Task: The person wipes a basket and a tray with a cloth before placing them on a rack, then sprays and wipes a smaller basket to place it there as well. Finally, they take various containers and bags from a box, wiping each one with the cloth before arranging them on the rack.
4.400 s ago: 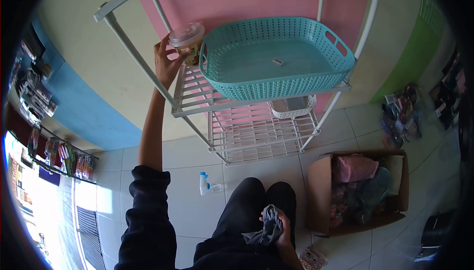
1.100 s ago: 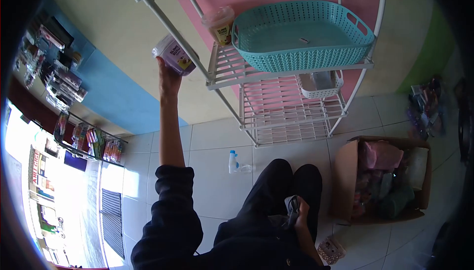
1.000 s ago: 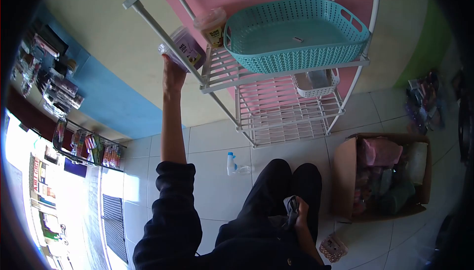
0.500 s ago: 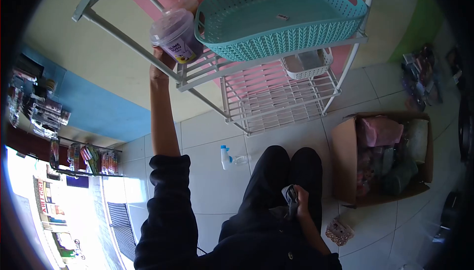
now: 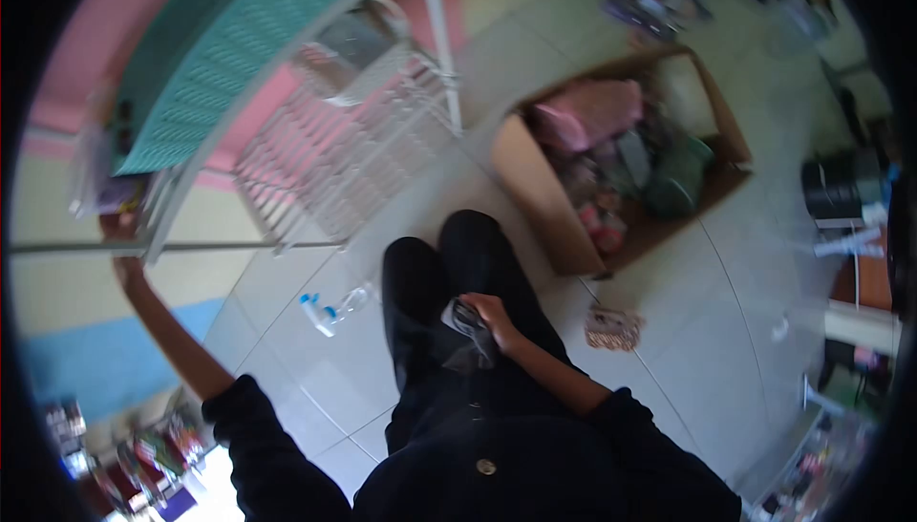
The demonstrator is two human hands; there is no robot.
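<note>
Now your view swung down toward the box; your left hand stayed up at the rack by the cup, grip unclear, while your right hand clamped the cloth.

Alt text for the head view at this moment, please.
Blurred head view: the person's left hand reaches up to a purple cup at the edge of a white rack beside a teal basket, while the right hand holds a grey cloth on their lap. An open cardboard box sits on the tiled floor.
</note>
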